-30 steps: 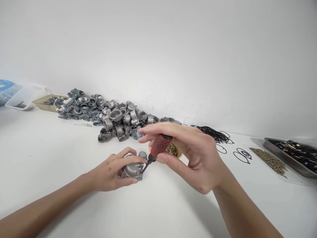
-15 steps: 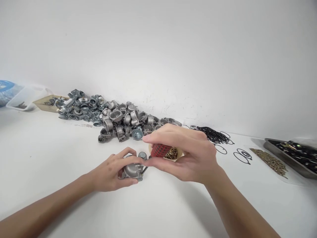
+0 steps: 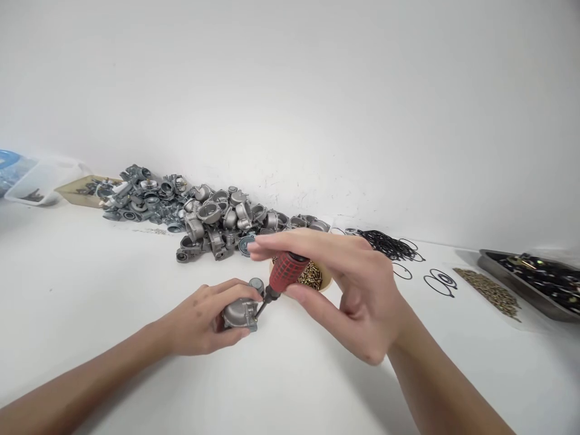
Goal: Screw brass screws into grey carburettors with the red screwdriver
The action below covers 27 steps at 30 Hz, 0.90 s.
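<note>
My left hand (image 3: 202, 317) is closed round a small grey metal casting (image 3: 239, 312) that rests on the white table (image 3: 290, 374). My right hand (image 3: 351, 290) grips a screwdriver by its red handle (image 3: 283, 271), fingers and thumb pinched on it. The dark shaft slants down to the left and its tip meets the right side of the casting. Just behind the handle sits a small dish of brass screws (image 3: 312, 277).
A heap of grey metal castings (image 3: 199, 211) lies along the wall. Black rubber rings (image 3: 389, 244) are scattered to the right, then a strip of small brass parts (image 3: 487, 290) and a metal tray of dark parts (image 3: 530, 281). Plastic containers (image 3: 40, 181) stand far left.
My right hand has turned on the red handle, rolling over it and back to a finger-and-thumb grip. The tip has stayed on the casting, and my left hand has kept its hold.
</note>
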{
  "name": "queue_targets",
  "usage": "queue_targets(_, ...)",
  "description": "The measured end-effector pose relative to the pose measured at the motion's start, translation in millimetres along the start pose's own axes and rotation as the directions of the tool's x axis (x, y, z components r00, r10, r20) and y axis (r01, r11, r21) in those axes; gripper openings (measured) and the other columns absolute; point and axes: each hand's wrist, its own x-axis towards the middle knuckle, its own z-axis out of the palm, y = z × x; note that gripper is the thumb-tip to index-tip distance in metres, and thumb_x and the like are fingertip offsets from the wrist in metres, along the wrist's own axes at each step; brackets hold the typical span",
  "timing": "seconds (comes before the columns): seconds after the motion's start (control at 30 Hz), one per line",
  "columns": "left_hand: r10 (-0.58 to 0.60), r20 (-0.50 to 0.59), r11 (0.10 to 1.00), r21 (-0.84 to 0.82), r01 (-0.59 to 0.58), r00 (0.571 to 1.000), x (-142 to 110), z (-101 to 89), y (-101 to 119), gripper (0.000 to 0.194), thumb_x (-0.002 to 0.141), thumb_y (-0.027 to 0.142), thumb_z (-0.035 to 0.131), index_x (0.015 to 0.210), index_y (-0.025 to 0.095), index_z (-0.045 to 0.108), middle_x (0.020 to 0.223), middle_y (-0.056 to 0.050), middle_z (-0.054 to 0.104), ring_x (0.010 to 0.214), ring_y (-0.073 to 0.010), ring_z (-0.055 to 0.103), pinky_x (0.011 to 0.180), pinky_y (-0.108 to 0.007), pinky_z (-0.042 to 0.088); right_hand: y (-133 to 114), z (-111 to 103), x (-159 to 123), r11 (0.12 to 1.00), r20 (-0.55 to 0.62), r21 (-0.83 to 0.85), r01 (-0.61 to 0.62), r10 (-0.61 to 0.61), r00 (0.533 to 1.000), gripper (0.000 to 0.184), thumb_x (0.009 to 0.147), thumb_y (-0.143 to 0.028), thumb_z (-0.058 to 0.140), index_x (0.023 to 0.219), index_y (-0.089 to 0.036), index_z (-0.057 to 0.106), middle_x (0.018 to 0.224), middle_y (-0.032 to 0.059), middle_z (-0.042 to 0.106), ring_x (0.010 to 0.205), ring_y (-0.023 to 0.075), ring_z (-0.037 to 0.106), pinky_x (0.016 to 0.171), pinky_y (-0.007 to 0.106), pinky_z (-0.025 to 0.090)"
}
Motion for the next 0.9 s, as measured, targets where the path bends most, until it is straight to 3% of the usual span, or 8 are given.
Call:
queue_targets(0.17,-0.004,-0.004,0.999,0.041,0.004,1.000,0.4,-0.2,2.3,0.033,0.100,0.033,0.058,0.132,0.030,0.050,0.120,-0.002,0.069,0.065,-0.0149,0.065,0.065,-0.028,0.052,1.2,3.8,-0.6,0.992,-0.129,-0.117,0.044,-0.060,0.990,0.026,0.090,-0.015,0.079,0.115,-0.018,0.074,0.085,0.0018,0.071,0.069,0.0104,0.068,0.067,0.025,0.064)
queue_targets(0.3,-0.022,0.005,0.997,0.068,0.022,1.000,1.2,-1.1,3.7,0.036,0.099,0.033,0.058,0.134,0.030,0.048,0.121,-0.003,0.069,0.067,-0.0153,0.066,0.066,-0.028,0.053,1.6,3.5,-0.4,1.000,-0.004,0.018,0.001,-0.001,1.000,0.034,0.099,-0.010,0.060,0.131,-0.015,0.067,0.112,0.0105,0.073,0.080,0.0116,0.072,0.073,0.027,0.066)
queue_targets(0.37,-0.024,0.003,0.997,0.073,0.023,1.000,1.2,-0.7,3.7,0.036,0.098,0.032,0.059,0.133,0.030,0.049,0.120,-0.003,0.069,0.067,-0.0155,0.067,0.067,-0.028,0.054,2.8,4.1,-0.1,0.998,-0.010,0.060,-0.005,0.006,1.000,0.036,0.098,-0.007,0.060,0.132,-0.016,0.067,0.106,0.0087,0.075,0.082,0.0127,0.073,0.074,0.027,0.066)
queue_targets(0.47,-0.008,-0.009,0.997,0.080,0.009,1.000,0.5,0.7,2.5,0.034,0.099,0.033,0.058,0.132,0.030,0.050,0.123,-0.004,0.069,0.070,-0.0171,0.069,0.067,-0.029,0.055,4.7,6.7,0.0,0.996,-0.139,-0.064,0.063,-0.072,0.988,0.028,0.091,-0.015,0.078,0.118,-0.020,0.075,0.089,0.0030,0.073,0.071,0.0103,0.070,0.066,0.023,0.064)
queue_targets(0.53,-0.004,-0.011,0.997,0.076,0.005,1.000,-0.1,1.3,1.6,0.036,0.099,0.033,0.058,0.134,0.030,0.049,0.125,-0.004,0.069,0.073,-0.0179,0.071,0.066,-0.028,0.055,3.9,7.5,-0.2,0.993,-0.137,-0.090,0.077,-0.089,0.987,0.025,0.094,-0.016,0.074,0.118,-0.020,0.075,0.095,0.0049,0.072,0.071,0.0096,0.069,0.063,0.021,0.063)
queue_targets(0.67,-0.008,-0.004,0.998,0.066,0.008,1.000,-0.6,1.2,1.1,0.038,0.098,0.032,0.060,0.135,0.031,0.048,0.125,-0.003,0.070,0.073,-0.0178,0.072,0.065,-0.027,0.055,-0.5,6.1,-0.1,0.996,0.005,0.085,-0.009,0.009,1.000,0.038,0.099,-0.006,0.054,0.135,-0.015,0.066,0.106,0.0099,0.075,0.087,0.0143,0.073,0.074,0.027,0.066)
queue_targets(0.8,0.006,-0.005,0.999,0.051,-0.005,1.000,-0.9,1.7,0.5,0.037,0.099,0.031,0.059,0.134,0.031,0.048,0.126,-0.004,0.069,0.075,-0.0183,0.073,0.065,-0.027,0.055,0.6,6.9,0.4,0.999,-0.136,-0.013,0.049,-0.051,0.989,0.026,0.089,-0.012,0.079,0.115,-0.017,0.076,0.091,0.0042,0.071,0.072,0.0104,0.070,0.066,0.023,0.064)
queue_targets(0.9,-0.004,-0.012,0.999,0.052,0.005,1.000,-1.2,2.8,-0.5,0.038,0.098,0.031,0.060,0.135,0.031,0.048,0.126,-0.004,0.069,0.073,-0.0175,0.072,0.065,-0.027,0.055,1.4,7.1,0.5,1.000,-0.105,0.008,0.028,-0.027,0.994,0.028,0.095,-0.012,0.069,0.122,-0.017,0.074,0.102,0.0078,0.072,0.078,0.0117,0.070,0.063,0.023,0.064)
